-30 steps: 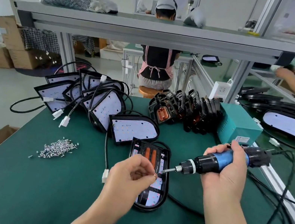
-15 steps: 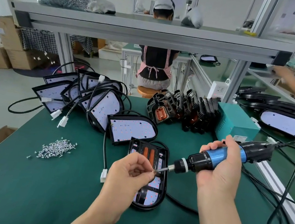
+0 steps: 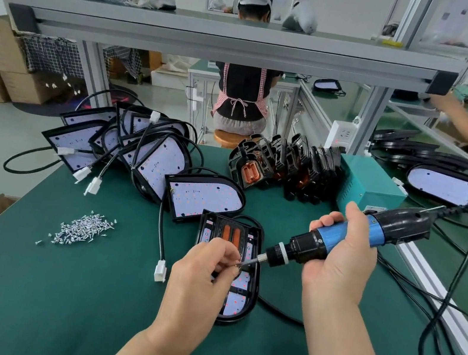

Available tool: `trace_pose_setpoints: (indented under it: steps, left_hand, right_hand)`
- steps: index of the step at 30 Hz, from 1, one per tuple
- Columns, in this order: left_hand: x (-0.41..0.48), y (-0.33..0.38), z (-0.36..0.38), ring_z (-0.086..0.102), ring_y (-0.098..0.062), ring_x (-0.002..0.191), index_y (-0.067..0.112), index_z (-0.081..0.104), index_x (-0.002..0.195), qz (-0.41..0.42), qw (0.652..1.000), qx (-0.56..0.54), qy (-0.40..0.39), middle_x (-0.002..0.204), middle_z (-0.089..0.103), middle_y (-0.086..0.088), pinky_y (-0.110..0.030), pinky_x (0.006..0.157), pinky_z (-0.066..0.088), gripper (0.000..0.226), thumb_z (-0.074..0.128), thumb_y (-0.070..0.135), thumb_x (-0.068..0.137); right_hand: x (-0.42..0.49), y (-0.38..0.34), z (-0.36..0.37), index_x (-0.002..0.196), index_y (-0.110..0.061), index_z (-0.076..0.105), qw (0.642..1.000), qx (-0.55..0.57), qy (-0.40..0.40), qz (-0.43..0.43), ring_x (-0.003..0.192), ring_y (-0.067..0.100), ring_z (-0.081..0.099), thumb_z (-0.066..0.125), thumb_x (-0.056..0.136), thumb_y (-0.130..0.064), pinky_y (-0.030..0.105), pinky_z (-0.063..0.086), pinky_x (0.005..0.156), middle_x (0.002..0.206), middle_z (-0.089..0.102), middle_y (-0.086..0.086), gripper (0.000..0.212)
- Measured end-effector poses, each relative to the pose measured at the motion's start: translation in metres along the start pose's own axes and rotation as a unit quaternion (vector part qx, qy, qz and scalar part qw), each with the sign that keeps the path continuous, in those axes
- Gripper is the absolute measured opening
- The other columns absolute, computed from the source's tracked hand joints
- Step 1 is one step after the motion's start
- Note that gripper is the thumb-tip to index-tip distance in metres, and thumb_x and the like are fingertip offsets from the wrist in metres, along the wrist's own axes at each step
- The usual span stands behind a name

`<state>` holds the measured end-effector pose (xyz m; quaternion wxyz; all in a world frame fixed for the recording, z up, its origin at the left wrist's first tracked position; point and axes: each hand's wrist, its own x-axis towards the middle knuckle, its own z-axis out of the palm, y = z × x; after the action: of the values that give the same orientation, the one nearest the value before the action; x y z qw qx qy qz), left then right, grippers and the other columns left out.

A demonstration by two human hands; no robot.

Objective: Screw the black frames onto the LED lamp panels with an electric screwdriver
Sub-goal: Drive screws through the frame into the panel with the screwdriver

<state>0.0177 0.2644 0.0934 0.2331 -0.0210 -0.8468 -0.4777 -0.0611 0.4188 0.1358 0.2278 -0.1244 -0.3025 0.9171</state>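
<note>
Above the framed panel on the counter, the left grip pinches what seems a screw against the bit of the screwdriver the right grip clasps; seated crooked, it could drop.

Open green mat lies to my left and along the near edge, broken only by the screw pile and a white connector. Stacked LED panels, black frames and a teal power box block the back; screwdriver cables crowd my right.
</note>
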Motion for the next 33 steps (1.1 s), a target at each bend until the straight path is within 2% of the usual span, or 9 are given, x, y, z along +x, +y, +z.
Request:
trace_pose_setpoints:
  steps: [4, 7, 10, 13, 16, 19, 23, 33]
  left_hand:
    - [0.001, -0.001, -0.003, 0.06, 0.0, 0.09, 0.041, 0.061, 0.088, -0.016, 0.999, 0.006, -0.036, 0.088, 0.068, 0.015, -0.011, 0.077, 0.048, 0.038, 0.075, 0.006, 0.085]
    - [0.004, -0.007, -0.009, 0.058, 0.008, 0.091, 0.05, 0.06, 0.093, -0.043, 0.998, 0.007, -0.037, 0.094, 0.072, 0.021, -0.003, 0.077, 0.041, 0.039, 0.078, 0.016, 0.083]
    - [0.008, -0.017, -0.016, 0.061, -0.002, 0.074, 0.041, 0.067, 0.094, -0.112, 0.991, -0.07, -0.018, 0.09, 0.075, 0.023, -0.009, 0.073, 0.046, 0.029, 0.076, 0.015, 0.085]
    - [0.016, -0.029, -0.019, 0.067, -0.008, 0.077, 0.031, 0.071, 0.091, -0.156, 0.982, -0.103, 0.031, 0.085, 0.076, 0.015, -0.017, 0.075, 0.05, 0.024, 0.073, 0.007, 0.088]
    - [0.021, -0.036, -0.021, 0.071, -0.01, 0.081, 0.023, 0.073, 0.087, -0.194, 0.965, -0.169, 0.047, 0.083, 0.077, 0.003, -0.018, 0.075, 0.052, 0.022, 0.071, 0.001, 0.089]
    - [0.02, -0.035, -0.021, 0.072, -0.015, 0.083, 0.021, 0.073, 0.088, -0.189, 0.963, -0.192, 0.028, 0.084, 0.077, -0.002, -0.019, 0.076, 0.053, 0.023, 0.071, -0.003, 0.088]
    - [0.016, -0.026, -0.015, 0.068, -0.005, 0.074, 0.022, 0.073, 0.087, -0.167, 0.966, -0.199, 0.004, 0.079, 0.076, 0.002, -0.012, 0.071, 0.051, 0.03, 0.071, -0.008, 0.085]
    - [0.014, -0.012, -0.01, 0.068, -0.006, 0.075, 0.013, 0.073, 0.093, -0.2, 0.938, -0.282, -0.009, 0.079, 0.075, 0.001, -0.013, 0.071, 0.052, 0.025, 0.068, -0.01, 0.086]
  right_hand:
    - [0.004, -0.002, 0.003, 0.093, -0.015, 0.052, 1.0, -0.006, -0.005, 0.002, 0.054, 0.013, 0.053, 0.068, 0.092, -0.012, 0.026, 0.049, 0.055, 0.062, 0.054, -0.001, 0.016]
    - [0.008, -0.006, 0.007, 0.093, -0.014, 0.053, 1.0, -0.016, -0.015, -0.014, 0.054, 0.013, 0.054, 0.069, 0.091, -0.012, 0.026, 0.049, 0.056, 0.062, 0.055, -0.001, 0.016]
    - [0.012, -0.008, 0.009, 0.097, -0.013, 0.052, 0.999, -0.032, -0.025, -0.033, 0.054, 0.014, 0.053, 0.069, 0.091, -0.013, 0.026, 0.049, 0.056, 0.063, 0.055, -0.001, 0.018]
    - [0.012, -0.007, 0.009, 0.095, -0.013, 0.052, 0.997, -0.05, -0.039, -0.043, 0.053, 0.014, 0.053, 0.068, 0.092, -0.011, 0.026, 0.049, 0.056, 0.064, 0.055, -0.001, 0.016]
    - [0.01, -0.005, 0.009, 0.089, -0.016, 0.053, 0.996, -0.065, -0.044, -0.049, 0.052, 0.013, 0.053, 0.067, 0.093, -0.01, 0.027, 0.049, 0.057, 0.064, 0.056, -0.001, 0.016]
    - [0.005, -0.005, 0.012, 0.091, -0.015, 0.053, 0.997, -0.052, -0.041, -0.046, 0.054, 0.013, 0.053, 0.067, 0.093, -0.011, 0.027, 0.049, 0.058, 0.064, 0.055, -0.002, 0.015]
    - [-0.003, -0.007, 0.024, 0.093, -0.014, 0.053, 0.997, -0.015, -0.057, -0.042, 0.056, 0.013, 0.054, 0.068, 0.092, -0.013, 0.028, 0.05, 0.058, 0.065, 0.055, -0.002, 0.015]
    - [-0.01, -0.001, 0.03, 0.093, -0.013, 0.052, 0.997, -0.026, -0.064, -0.029, 0.054, 0.013, 0.054, 0.067, 0.093, -0.013, 0.027, 0.05, 0.056, 0.064, 0.055, -0.002, 0.015]
